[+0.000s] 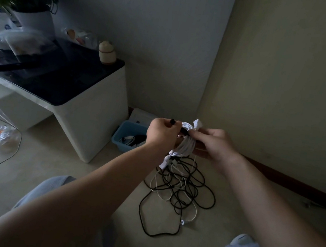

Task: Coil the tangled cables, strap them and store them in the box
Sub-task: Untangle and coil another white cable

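A coiled white cable [186, 145] hangs between both hands above the floor, its white plug [197, 123] sticking up at the top. My left hand [162, 132] pinches the end of a black strap [178, 125] that lies across the top of the coil. My right hand [213, 144] grips the coil from the right, fingers pressing the strap against it. Below on the floor lies a tangle of black and white cables [182, 186]. A blue box [128, 132] stands on the floor behind my left hand, with cables inside it.
A white side table with a dark top [74, 94] stands to the left, with a plant pot [34, 19] and a small jar [107, 52] on it. A clear plastic bag [1, 136] lies on the left floor. Walls meet in the corner behind the box.
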The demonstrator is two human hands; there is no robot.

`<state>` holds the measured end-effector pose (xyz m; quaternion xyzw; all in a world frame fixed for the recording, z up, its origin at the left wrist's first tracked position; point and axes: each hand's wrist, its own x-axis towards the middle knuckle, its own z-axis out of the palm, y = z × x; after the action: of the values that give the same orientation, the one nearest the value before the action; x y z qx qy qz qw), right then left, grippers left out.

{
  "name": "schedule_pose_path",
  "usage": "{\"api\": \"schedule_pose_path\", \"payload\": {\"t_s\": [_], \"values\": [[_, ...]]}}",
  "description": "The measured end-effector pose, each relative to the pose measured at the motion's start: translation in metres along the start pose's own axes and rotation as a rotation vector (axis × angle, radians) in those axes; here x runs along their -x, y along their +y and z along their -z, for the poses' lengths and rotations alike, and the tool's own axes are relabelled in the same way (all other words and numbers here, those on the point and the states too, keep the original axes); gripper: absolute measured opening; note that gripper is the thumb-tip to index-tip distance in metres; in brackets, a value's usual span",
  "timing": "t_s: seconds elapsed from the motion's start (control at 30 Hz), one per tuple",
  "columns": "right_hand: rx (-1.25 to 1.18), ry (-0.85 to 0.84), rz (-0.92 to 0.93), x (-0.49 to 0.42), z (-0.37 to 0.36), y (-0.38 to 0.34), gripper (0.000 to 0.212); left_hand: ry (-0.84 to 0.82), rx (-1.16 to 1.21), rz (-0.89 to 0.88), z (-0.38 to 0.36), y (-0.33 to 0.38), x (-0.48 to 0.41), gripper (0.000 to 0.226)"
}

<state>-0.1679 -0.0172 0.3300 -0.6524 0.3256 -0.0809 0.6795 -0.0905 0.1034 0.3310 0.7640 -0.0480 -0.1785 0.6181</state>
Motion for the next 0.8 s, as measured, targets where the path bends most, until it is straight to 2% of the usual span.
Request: {"api": "schedule_pose_path", "payload": {"t_s": [0.33, 0.43, 0.57, 0.63, 0.73, 0.8], "values": [[0.091, 0.051, 0.027, -0.003, 0.001, 0.006, 0.005, -0.061, 0.144, 0.057, 0.0, 0.002, 0.007, 0.014], [0.129, 0.064, 0.03, -0.002, 0.001, 0.006, 0.016, -0.082, 0.159, 0.049, 0.002, 0.004, 0.008, 0.012], [0.155, 0.08, 0.041, 0.003, -0.001, 0.001, 0.044, -0.093, 0.111, -0.004, 0.005, 0.008, 0.009, 0.011], [0.18, 0.089, 0.06, 0.004, -0.001, -0.001, 0.046, -0.09, 0.087, -0.031, 0.005, 0.008, 0.009, 0.013], [0.208, 0.102, 0.076, 0.005, -0.001, -0.003, 0.037, -0.09, 0.08, -0.047, 0.005, 0.007, 0.007, 0.012], [0.242, 0.105, 0.086, 0.006, -0.002, -0.004, 0.047, -0.095, 0.062, -0.055, 0.003, 0.006, 0.007, 0.014]]}}
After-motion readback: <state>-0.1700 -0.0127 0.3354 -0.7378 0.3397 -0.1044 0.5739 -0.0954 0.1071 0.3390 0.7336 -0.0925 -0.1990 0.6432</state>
